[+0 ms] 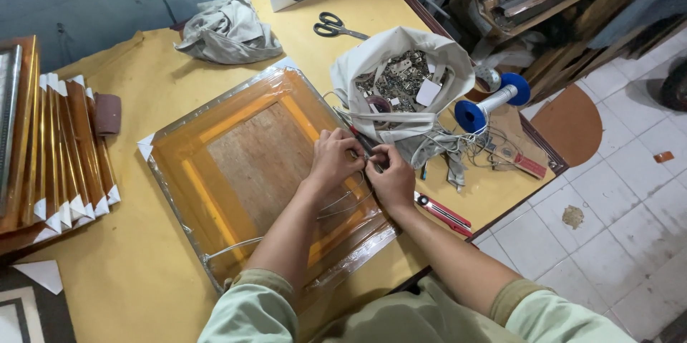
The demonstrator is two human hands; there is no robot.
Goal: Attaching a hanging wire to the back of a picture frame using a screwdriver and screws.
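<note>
Both hands at the frame point(236, 171) edge — left hand point(335, 159) and right hand point(392, 180) pinch the wire point(336, 207) by a red tool point(360, 138). Frame lies wrapped, back up; wire hangs loose across it — fixing not finished.

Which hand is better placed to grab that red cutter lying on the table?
Probably the right hand: the red cutter lies just beside its wrist, on its outer side. The left hand sits farther away, over the wrapped frame.

Glossy plastic wrap point(215, 135) covers the frame's matt wooden back point(257, 164).
</note>
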